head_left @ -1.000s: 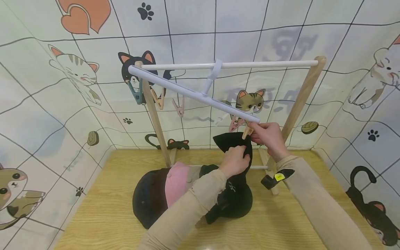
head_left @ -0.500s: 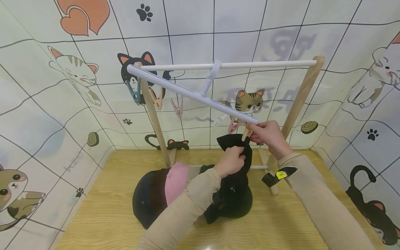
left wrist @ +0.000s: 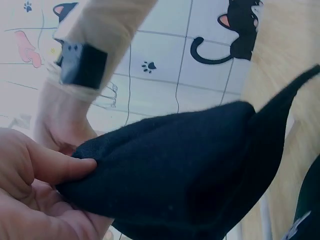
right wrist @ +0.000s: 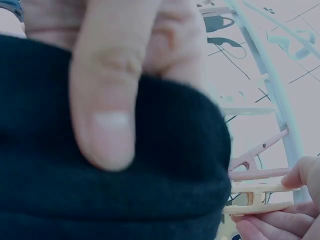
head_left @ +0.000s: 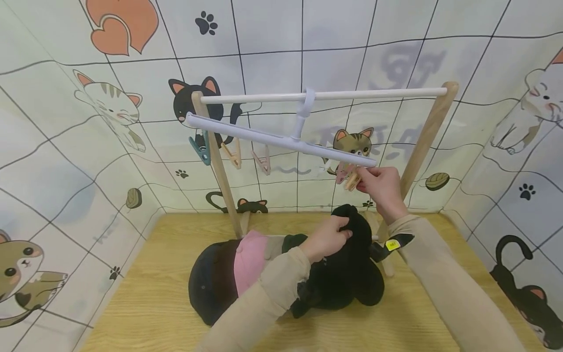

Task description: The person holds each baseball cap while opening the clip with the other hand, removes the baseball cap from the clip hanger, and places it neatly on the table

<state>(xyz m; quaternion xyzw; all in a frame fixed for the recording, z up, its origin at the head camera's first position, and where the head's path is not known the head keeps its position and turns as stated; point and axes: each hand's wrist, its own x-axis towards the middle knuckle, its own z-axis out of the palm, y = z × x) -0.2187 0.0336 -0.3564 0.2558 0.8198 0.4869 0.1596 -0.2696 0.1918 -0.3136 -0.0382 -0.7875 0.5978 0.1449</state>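
My left hand (head_left: 327,238) pinches the edge of a black cap (head_left: 352,254) between thumb and fingers, low beneath the hanger's right end. The left wrist view shows the cap's dark cloth (left wrist: 165,165) stretching away from the thumb, with a narrow strap end at the right. My right hand (head_left: 383,189) pinches the handles of a pale orange clothespin (head_left: 353,182) under the right end of a lavender hanger (head_left: 264,139). That clothespin (right wrist: 257,200) is apart from the cap in the head view. A pink clothespin (head_left: 344,172) hangs right beside it.
The hanger tilts down rightward from a white rail (head_left: 374,94) between wooden posts. Its left side carries a teal clothespin (head_left: 201,149), an orange clothespin (head_left: 233,155) and a pink clothespin (head_left: 262,162). Several caps, including a pink cap (head_left: 249,259), lie overlapped on the wooden table (head_left: 149,274).
My left hand and the black cap have moved down, away from the orange clothespin. The hanger's right end has risen and its left end dropped. My right hand stays on the clothespin.
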